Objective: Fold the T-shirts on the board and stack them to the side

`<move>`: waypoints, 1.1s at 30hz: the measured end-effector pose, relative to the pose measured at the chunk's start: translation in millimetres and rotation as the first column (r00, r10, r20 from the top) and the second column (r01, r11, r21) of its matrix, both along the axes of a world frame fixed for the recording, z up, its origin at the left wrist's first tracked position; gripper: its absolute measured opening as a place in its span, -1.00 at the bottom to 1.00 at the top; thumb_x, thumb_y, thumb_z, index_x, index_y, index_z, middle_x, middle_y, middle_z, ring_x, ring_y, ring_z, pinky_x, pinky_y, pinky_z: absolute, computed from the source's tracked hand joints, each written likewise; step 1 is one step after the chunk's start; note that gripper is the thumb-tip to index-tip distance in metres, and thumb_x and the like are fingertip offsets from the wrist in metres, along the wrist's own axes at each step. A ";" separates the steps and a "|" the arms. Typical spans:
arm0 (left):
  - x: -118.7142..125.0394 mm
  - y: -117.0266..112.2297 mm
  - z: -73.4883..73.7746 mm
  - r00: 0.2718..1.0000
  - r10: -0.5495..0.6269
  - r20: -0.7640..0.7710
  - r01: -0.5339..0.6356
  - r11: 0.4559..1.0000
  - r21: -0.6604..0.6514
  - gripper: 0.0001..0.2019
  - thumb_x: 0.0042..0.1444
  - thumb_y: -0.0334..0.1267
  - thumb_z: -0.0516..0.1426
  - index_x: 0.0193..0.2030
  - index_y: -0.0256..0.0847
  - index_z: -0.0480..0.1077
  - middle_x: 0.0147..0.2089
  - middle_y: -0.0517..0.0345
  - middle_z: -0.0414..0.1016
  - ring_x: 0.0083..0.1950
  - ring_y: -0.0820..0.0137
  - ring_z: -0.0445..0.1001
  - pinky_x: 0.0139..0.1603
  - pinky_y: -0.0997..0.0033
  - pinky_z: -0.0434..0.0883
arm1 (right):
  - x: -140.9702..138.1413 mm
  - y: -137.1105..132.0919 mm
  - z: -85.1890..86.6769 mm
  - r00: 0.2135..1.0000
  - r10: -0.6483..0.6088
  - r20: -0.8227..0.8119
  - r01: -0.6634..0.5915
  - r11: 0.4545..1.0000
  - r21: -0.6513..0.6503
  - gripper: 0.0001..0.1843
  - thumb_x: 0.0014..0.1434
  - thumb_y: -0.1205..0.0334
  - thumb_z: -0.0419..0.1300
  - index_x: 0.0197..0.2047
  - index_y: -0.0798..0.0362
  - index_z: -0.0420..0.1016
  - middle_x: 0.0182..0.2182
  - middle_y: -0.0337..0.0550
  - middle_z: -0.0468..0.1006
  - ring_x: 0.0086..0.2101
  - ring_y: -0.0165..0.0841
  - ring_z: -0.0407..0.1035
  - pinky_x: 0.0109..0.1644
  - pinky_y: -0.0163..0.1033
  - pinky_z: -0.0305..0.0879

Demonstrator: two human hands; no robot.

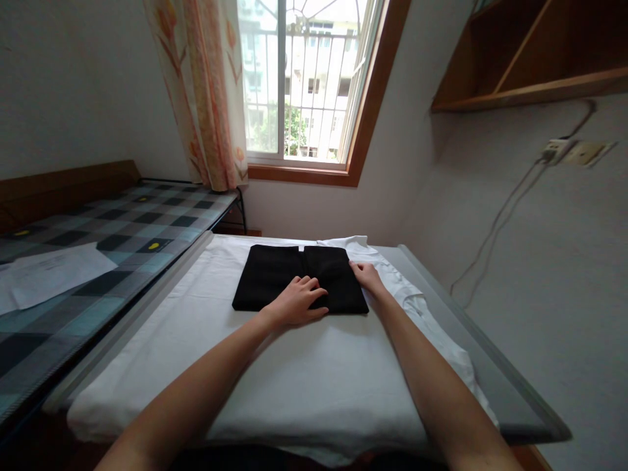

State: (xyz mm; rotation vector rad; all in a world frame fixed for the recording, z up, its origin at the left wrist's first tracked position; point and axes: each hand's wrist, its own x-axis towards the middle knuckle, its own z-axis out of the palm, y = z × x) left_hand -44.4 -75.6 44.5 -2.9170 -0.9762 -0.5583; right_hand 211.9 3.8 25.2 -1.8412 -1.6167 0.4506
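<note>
A folded black garment [269, 275] lies flat on a white cloth [314, 386], with a short notch at the middle of its far edge. Its exact kind is hidden by the folding. My left hand [300, 302] rests palm down across its near middle, fingers spread and thumb toward the near edge. At the garment's right edge, my right hand [366, 275] has its fingers closed on the border. The white cloth covers most of a grey-edged table [495, 366] and is rumpled along the right side.
To the left stands a bed with a checked mat [142, 226] and white papers [59, 271] on it. Beyond the table are a curtain [209, 98] and a barred window [314, 85]. On the right, cables [500, 222] hang from a wall socket [559, 152] below a wooden shelf [530, 91].
</note>
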 end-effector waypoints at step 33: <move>-6.0 7.2 -5.9 0.996 -0.068 0.052 0.070 0.997 -0.026 -0.52 0.11 0.10 0.19 0.09 -0.10 0.42 0.00 0.06 0.40 0.01 0.24 0.36 0.10 0.20 0.27 | -11.6 -12.8 -10.1 0.993 0.046 -0.108 -0.039 0.997 0.067 -0.47 0.13 -0.24 0.03 -0.47 0.07 0.47 -0.44 -0.04 0.57 -0.32 -0.19 0.45 -0.26 -0.23 0.27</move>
